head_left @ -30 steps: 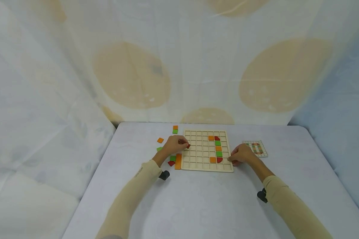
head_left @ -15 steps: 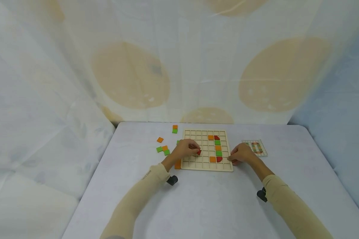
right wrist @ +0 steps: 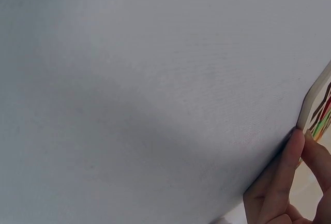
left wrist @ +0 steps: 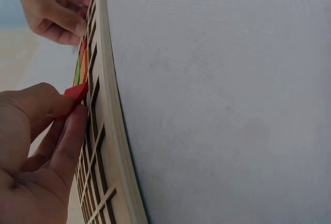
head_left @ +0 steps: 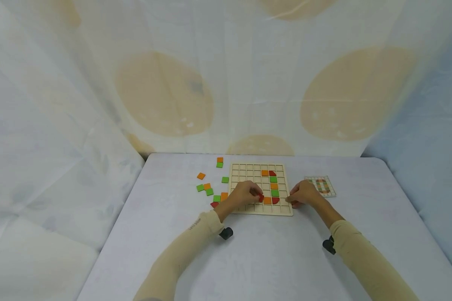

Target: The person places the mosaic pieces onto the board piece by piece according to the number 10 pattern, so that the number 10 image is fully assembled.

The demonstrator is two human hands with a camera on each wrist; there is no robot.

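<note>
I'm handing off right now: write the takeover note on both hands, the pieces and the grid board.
Left hand: pinches a red piece over the grid board, beside the orange tile in the bottom row of the pattern.
Right hand: fingers grip the board's near right corner.
Done: a column of orange, green and red pieces sits in the board.
Left: the pattern card shows a closed loop, so the left side looks unfilled. Loose tiles lie left of the board.

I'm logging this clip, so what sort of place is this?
Probably a makeshift recording set: a white table hemmed in by draped spotted cloth, with a wooden grid puzzle board and coloured tiles on it.
</note>
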